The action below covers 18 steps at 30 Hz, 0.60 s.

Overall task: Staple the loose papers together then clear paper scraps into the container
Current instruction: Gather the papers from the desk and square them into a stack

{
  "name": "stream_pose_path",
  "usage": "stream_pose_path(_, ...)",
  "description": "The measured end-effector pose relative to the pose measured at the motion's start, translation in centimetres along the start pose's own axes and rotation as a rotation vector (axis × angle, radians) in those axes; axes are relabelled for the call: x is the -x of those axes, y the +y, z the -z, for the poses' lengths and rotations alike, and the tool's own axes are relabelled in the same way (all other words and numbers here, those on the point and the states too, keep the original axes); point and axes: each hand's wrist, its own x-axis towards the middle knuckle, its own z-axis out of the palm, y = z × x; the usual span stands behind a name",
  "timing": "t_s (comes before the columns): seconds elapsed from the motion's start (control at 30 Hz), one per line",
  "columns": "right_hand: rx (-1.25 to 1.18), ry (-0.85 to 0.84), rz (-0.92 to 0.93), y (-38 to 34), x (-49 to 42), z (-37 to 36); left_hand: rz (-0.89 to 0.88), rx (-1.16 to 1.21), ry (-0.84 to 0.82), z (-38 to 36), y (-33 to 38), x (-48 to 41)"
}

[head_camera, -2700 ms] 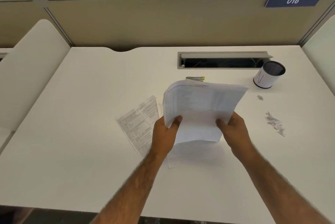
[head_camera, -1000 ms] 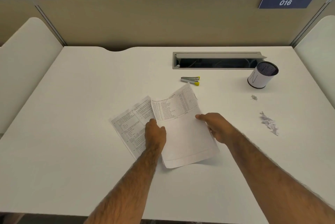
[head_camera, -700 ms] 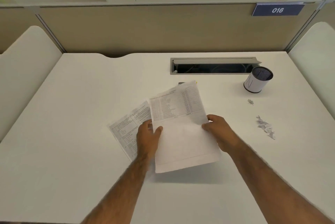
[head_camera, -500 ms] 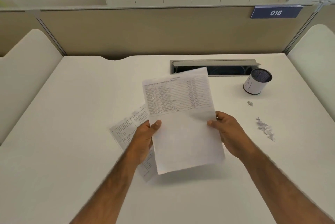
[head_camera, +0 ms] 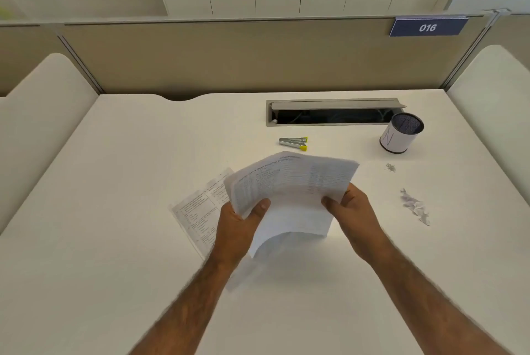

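Printed papers (head_camera: 289,185) bowed above the desk, another sheet (head_camera: 198,208) flat; silver stapler (head_camera: 293,142), scraps (head_camera: 414,205), white-wrapped mesh container (head_camera: 401,136) beyond.

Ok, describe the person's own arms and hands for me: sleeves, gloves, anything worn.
Both forearms are bare as far as the picture's bottom edge, so no sleeves show. The left hand and right hand wear no gloves. No watch, bracelet or ring is visible on either wrist or on the fingers that show. The forearms are hairy.

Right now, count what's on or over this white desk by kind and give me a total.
Held stack of printed white papers: 1
Flat printed sheet on the desk: 1
Silver stapler with yellow tips: 1
Cylindrical mesh container: 1
Paper scrap clusters: 2
Total: 6
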Motion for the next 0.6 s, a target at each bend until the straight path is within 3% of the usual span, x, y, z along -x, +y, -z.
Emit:
stream_pose_path(0.23, 0.034, 0.057, -0.005, 1.2, 0.5, -0.5, -0.015, -0.004, 0.082, -0.2, -1.8, 0.2)
stream_pose_path(0.6, 0.336, 0.188, -0.066, 3.0, -1.5, -3.5, 0.098, 0.026, 0.265, 1.8, -3.2, -0.9)
